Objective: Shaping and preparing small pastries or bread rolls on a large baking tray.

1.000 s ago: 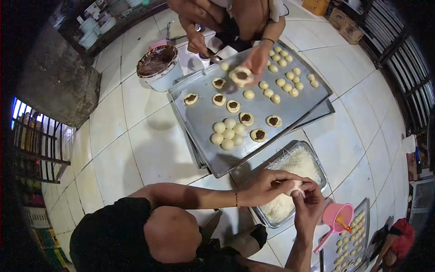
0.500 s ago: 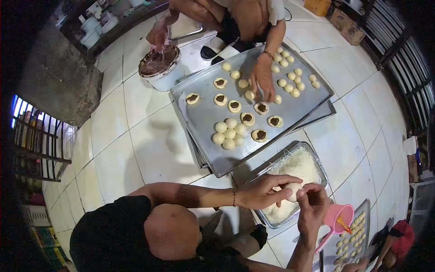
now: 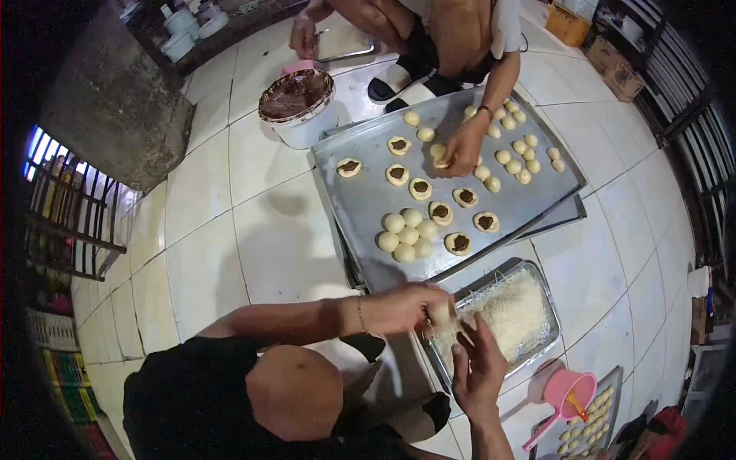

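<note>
My left hand (image 3: 402,308) is closed on a pale dough ball (image 3: 441,314), smeared by motion, over the near-left edge of a metal tray of white shreds (image 3: 514,313). My right hand (image 3: 479,368) is beside it, thumb and fingers apart, nothing seen in it. Ahead lies a large metal baking tray (image 3: 360,203). It bears a cluster of smooth round dough balls (image 3: 410,230), flattened dough pieces with dark brown filling (image 3: 460,244), and smaller dough balls (image 3: 515,165). A co-worker's hand (image 3: 464,146) touches one dough piece there.
A white bucket of brown paste (image 3: 303,126) stands left of the baking tray, near the co-worker's other hand (image 3: 303,37). At lower right, a pink dipper (image 3: 571,391) with an orange brush overlaps a tray of small dough pieces (image 3: 606,418). White tiles (image 3: 280,238) cover the floor.
My left hand has shifted left with the dough ball, and my right hand has come off it. The co-worker's hand beside the bucket has drawn back from the paste.
</note>
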Demonstrator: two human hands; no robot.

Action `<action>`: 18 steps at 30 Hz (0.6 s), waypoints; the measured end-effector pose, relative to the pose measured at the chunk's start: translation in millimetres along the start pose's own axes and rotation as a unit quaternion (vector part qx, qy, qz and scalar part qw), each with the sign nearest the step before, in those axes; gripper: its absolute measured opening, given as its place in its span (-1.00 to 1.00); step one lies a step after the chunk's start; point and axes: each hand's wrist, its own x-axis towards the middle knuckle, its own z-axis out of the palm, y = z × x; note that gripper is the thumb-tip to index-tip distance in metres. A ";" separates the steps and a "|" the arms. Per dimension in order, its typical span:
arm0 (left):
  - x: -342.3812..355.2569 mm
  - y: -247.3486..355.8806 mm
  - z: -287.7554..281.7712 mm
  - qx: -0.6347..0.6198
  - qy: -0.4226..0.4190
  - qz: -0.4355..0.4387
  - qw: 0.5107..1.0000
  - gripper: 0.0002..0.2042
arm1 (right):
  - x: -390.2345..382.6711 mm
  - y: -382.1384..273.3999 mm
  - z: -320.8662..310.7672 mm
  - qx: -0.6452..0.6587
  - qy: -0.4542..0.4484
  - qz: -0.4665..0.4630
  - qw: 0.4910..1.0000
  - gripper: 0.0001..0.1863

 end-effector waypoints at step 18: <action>-7.5 139.6 -203.9 0.673 0.535 -0.018 0.510 -0.67 | -22.5 200.0 -59.6 -0.200 0.131 0.182 0.954 -0.61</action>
